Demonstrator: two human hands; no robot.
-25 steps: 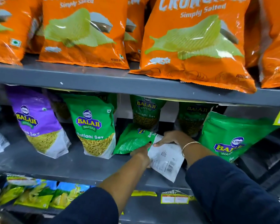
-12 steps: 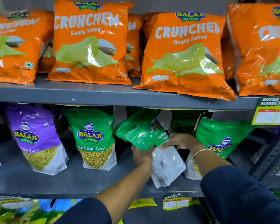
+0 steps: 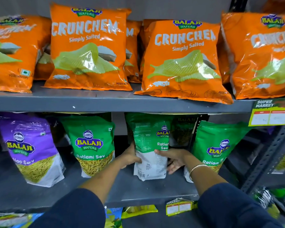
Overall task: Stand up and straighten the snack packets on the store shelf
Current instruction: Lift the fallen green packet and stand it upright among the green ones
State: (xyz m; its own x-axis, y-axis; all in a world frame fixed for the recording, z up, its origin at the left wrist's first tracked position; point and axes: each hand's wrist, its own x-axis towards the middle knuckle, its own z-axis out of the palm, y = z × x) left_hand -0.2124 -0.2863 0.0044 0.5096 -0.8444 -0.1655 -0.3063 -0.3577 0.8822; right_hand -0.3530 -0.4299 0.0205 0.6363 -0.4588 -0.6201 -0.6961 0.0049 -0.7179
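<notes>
A green Ratlami Sev packet [image 3: 149, 145] stands upright on the grey middle shelf [image 3: 138, 190], turned so its printed back and side face me. My left hand [image 3: 130, 157] grips its left edge. My right hand [image 3: 173, 159] holds its right edge, thumb across the white lower part. Another green Ratlami Sev packet [image 3: 94, 145] stands to the left, and a third green packet [image 3: 215, 145] leans at the right. A purple Aloo Sev packet [image 3: 29, 148] leans at the far left.
Orange Crunchem chip bags [image 3: 87, 48] fill the upper shelf [image 3: 105, 102]. A darker green packet [image 3: 183, 130] stands behind the held one. A price tag [image 3: 270, 114] hangs at the upper shelf's right end. More packets lie on the shelf below.
The green packet lay flat on the shelf, was lifted tilted, and now stands upright between both hands. The view has tilted upward.
</notes>
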